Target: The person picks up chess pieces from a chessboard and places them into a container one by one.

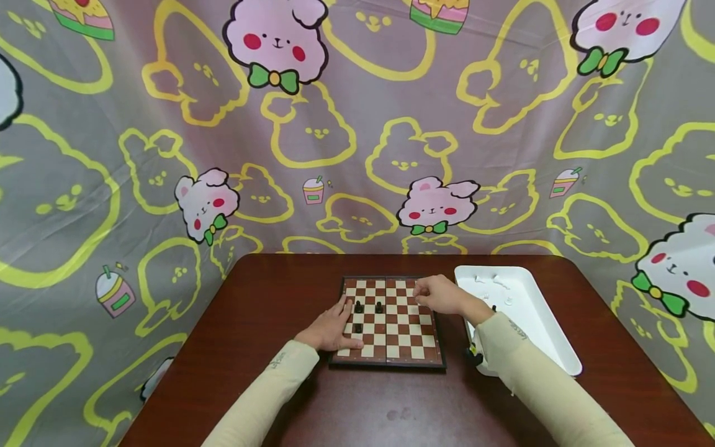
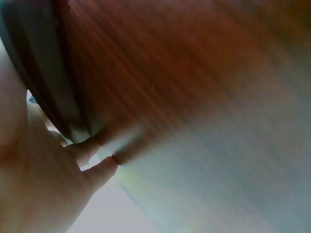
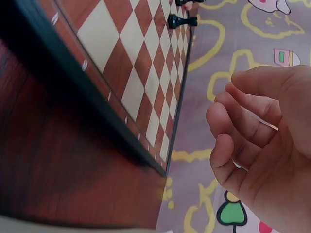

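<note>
A brown-and-cream chessboard (image 1: 407,353) lies open on the table. Three black chess pieces stand on its left half, one of them a black piece (image 1: 379,307) near the middle. My left hand (image 1: 333,327) rests on the board's left edge, fingers extended and thumb spread over the front squares. Above the right side of the board hovers my right hand (image 1: 442,294), its fingers bent and the thumb tip meeting the index finger. In the right wrist view no piece shows at those fingertips (image 3: 232,86); whether something small is pinched there is unclear.
To the right of the board stands a white tray (image 1: 550,332) with several small white pieces (image 1: 501,282) in it. A dark object with a yellow patch (image 1: 475,352) shows by its near left side. A patterned curtain (image 1: 357,143) hangs behind and beside the brown table (image 1: 251,298).
</note>
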`<state>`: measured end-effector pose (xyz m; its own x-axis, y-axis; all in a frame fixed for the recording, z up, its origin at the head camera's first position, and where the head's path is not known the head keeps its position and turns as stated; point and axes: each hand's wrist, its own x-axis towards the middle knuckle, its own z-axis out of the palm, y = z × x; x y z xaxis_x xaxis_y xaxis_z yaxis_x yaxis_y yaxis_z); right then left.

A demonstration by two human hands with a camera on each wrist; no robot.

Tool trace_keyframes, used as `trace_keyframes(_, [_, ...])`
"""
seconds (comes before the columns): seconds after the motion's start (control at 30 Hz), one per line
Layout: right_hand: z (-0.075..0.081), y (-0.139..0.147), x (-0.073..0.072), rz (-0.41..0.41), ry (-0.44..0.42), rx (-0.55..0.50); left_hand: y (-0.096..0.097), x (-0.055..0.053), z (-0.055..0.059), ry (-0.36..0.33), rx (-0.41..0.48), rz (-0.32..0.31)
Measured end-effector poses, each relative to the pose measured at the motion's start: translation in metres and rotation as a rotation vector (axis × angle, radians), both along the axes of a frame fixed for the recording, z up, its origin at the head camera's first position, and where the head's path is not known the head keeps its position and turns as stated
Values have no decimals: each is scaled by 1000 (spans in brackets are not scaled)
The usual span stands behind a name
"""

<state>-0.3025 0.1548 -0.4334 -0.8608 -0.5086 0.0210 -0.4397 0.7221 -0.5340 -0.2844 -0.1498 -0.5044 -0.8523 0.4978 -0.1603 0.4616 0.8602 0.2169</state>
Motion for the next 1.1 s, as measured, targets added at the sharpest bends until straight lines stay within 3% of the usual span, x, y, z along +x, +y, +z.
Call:
trace_keyframes(0.4, [-15, -45, -4, 44, -1, 48, 1, 1, 4, 1, -4, 5])
trace_keyframes(0.83, [-30, -80, -8, 94, 12, 86, 1, 0, -1, 16, -18, 12])
trace_keyframes(1.1, [-35, -86, -8, 54, -36, 86, 2, 0, 0, 10, -21, 1])
